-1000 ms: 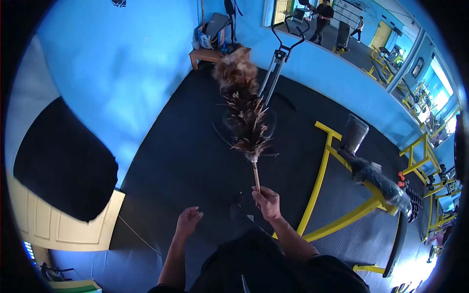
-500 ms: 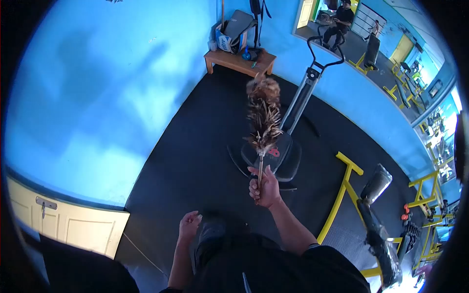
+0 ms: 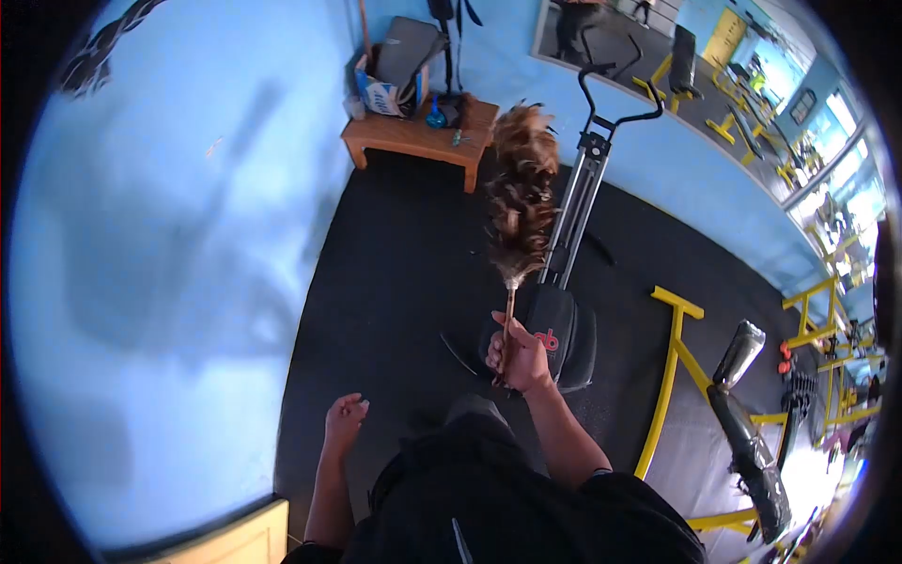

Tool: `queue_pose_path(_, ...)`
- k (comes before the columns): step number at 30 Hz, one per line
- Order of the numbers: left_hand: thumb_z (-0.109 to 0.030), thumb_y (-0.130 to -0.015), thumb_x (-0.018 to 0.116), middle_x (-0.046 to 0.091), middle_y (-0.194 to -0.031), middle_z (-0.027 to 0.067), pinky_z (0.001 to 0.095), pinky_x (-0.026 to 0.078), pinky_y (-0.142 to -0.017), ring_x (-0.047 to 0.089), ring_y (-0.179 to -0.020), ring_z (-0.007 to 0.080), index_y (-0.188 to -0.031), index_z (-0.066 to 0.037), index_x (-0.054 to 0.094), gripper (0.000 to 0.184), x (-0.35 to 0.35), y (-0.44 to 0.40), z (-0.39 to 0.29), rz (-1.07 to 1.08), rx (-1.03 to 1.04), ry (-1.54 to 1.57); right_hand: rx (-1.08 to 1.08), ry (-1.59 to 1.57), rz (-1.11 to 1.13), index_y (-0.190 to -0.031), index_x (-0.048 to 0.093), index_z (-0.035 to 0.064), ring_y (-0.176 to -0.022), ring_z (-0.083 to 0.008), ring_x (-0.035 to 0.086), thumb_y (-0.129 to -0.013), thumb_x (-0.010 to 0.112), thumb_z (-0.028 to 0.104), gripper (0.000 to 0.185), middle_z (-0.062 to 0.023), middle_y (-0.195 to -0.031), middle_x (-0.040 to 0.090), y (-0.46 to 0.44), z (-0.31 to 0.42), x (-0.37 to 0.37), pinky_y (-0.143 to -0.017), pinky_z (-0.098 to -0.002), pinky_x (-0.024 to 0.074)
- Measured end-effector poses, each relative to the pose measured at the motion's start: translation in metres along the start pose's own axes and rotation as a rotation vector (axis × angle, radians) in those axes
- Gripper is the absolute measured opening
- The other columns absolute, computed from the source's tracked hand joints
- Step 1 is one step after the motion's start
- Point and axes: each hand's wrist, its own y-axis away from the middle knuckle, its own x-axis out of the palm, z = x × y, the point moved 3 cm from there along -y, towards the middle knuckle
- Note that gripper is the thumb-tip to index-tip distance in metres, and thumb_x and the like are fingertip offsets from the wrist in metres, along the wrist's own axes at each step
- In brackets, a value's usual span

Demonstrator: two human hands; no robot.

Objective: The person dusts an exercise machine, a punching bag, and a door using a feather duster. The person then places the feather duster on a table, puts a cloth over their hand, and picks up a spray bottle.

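A feather duster (image 3: 522, 188) with brown plumes points away from me, upright in the view. My right hand (image 3: 521, 355) is closed around its thin wooden handle, with the thumb along the stick. Beyond and partly behind the duster stands a black and grey exercise machine (image 3: 584, 188) with two curved handlebars; red lettering shows on its base. My left hand (image 3: 346, 420) hangs low over the black floor near the blue wall, fingers loosely curled, with nothing visible in it.
A wooden bench (image 3: 413, 136) by the wall bears a bag (image 3: 406, 61) and a blue item (image 3: 436, 117). At right are a yellow frame (image 3: 665, 385) and a worn padded bench (image 3: 745, 432). A wall mirror (image 3: 629, 47) spans the upper right. A cream door (image 3: 235, 538) is at lower left.
My view has turned and come closer to the wooden bench and exercise machine. The duster stays in my right hand and now stands just right of the bench.
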Motion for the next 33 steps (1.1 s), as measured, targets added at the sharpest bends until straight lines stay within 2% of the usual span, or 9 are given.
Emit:
queue_pose_path(4, -0.016, -0.082, 0.067, 0.057, -0.076, -0.0020, 0.0208, 0.042, -0.058, 0.052, -0.066, 0.0059, -0.108, -0.003, 0.059, 0.029, 0.000, -0.083, -0.059, 0.087, 0.063, -0.027, -0.088, -0.028, -0.370, -0.094, 0.052, 0.0091, -0.059, -0.0157, 0.048, -0.090, 0.055, 0.020, 0.012, -0.0036, -0.069, 0.049, -0.068, 0.006, -0.008, -0.047, -0.0299, 0.0391)
queue_pose_path(8, -0.018, -0.082, 0.068, 0.058, -0.078, -0.0007, 0.0213, 0.043, -0.060, 0.054, -0.069, 0.0068, -0.109, -0.004, 0.059, 0.031, 0.018, -0.151, -0.107, 0.067, 0.076, -0.189, -0.039, 0.015, -0.484, -0.078, 0.046, 0.0088, -0.050, -0.0135, 0.042, -0.089, 0.058, 0.021, 0.020, -0.0024, -0.065, 0.045, -0.154, 0.003, -0.080, -0.042, -0.0269, 0.0347)
queue_pose_path(10, -0.020, -0.082, 0.069, 0.059, -0.081, 0.0000, 0.0219, 0.045, -0.061, 0.055, -0.072, 0.0076, -0.109, -0.004, 0.059, 0.033, 0.017, -0.189, -0.120, 0.099, 0.030, -0.165, 0.055, 0.063, -0.877, -0.072, 0.042, 0.0102, -0.043, -0.0117, 0.034, -0.090, 0.057, 0.024, 0.027, -0.0007, -0.060, 0.040, -0.183, 0.005, -0.091, -0.037, -0.0255, 0.0294)
queue_pose_path(12, -0.020, -0.081, 0.069, 0.060, -0.082, 0.0006, 0.0224, 0.045, -0.061, 0.056, -0.074, 0.0082, -0.110, -0.004, 0.058, 0.035, 0.016, -0.219, -0.152, 0.125, 0.010, -0.186, -0.086, -0.076, -0.990, -0.069, 0.042, 0.0102, -0.040, -0.0109, 0.031, -0.088, 0.058, 0.024, 0.028, -0.0001, -0.057, 0.038, -0.210, 0.015, -0.089, -0.035, -0.0258, 0.0272)
queue_pose_path(18, -0.019, -0.081, 0.069, 0.059, -0.082, -0.0001, 0.0208, 0.043, -0.060, 0.054, -0.071, 0.0076, -0.110, -0.005, 0.057, 0.033, 0.035, -0.319, -0.254, 0.138, 0.047, -0.216, -0.396, 0.102, -0.958, -0.098, 0.046, 0.0116, -0.047, -0.0127, 0.045, -0.085, 0.061, 0.021, 0.022, -0.0031, -0.066, 0.048, -0.272, 0.090, -0.047, -0.039, -0.0260, 0.0339)
queue_pose_path(21, -0.019, -0.081, 0.069, 0.060, -0.083, 0.0000, 0.0207, 0.042, -0.062, 0.054, -0.073, 0.0074, -0.110, -0.006, 0.058, 0.033, 0.066, -0.364, -0.289, 0.211, 0.027, -0.253, -0.126, -0.077, -0.601, -0.109, 0.052, 0.0124, -0.056, -0.0142, 0.049, -0.084, 0.062, 0.019, 0.028, -0.0047, -0.072, 0.053, -0.309, 0.118, -0.039, -0.048, -0.0276, 0.0387)
queue_pose_path(28, -0.023, -0.081, 0.069, 0.062, -0.086, 0.0003, 0.0223, 0.044, -0.065, 0.056, -0.076, 0.0083, -0.111, -0.005, 0.058, 0.037, 0.153, -0.475, -0.339, 0.387, -0.003, -0.377, -0.236, -0.177, -0.706, -0.102, 0.057, 0.0080, -0.050, -0.0150, 0.046, -0.087, 0.053, 0.027, 0.025, -0.0051, -0.065, 0.053, -0.367, 0.146, -0.065, -0.043, -0.0283, 0.0350)
queue_pose_path(30, -0.023, -0.080, 0.070, 0.062, -0.087, 0.0007, 0.0233, 0.044, -0.066, 0.056, -0.077, 0.0088, -0.111, -0.005, 0.058, 0.038, 0.176, -0.514, -0.359, 0.449, 0.012, -0.402, -0.256, -0.177, -0.914, -0.100, 0.057, 0.0059, -0.046, -0.0152, 0.045, -0.088, 0.048, 0.032, 0.030, -0.0056, -0.061, 0.051, -0.375, 0.148, -0.071, -0.041, -0.0287, 0.0330)
queue_pose_path(33, -0.024, -0.080, 0.070, 0.062, -0.088, 0.0014, 0.0248, 0.045, -0.066, 0.056, -0.078, 0.0095, -0.112, -0.006, 0.058, 0.038, 0.207, -0.547, -0.403, 0.537, 0.030, -0.458, -0.381, -0.104, -1.042, -0.095, 0.055, 0.0046, -0.048, -0.0151, 0.048, -0.086, 0.056, 0.023, 0.021, -0.0050, -0.064, 0.051, -0.386, 0.161, -0.062, -0.041, -0.0289, 0.0386)
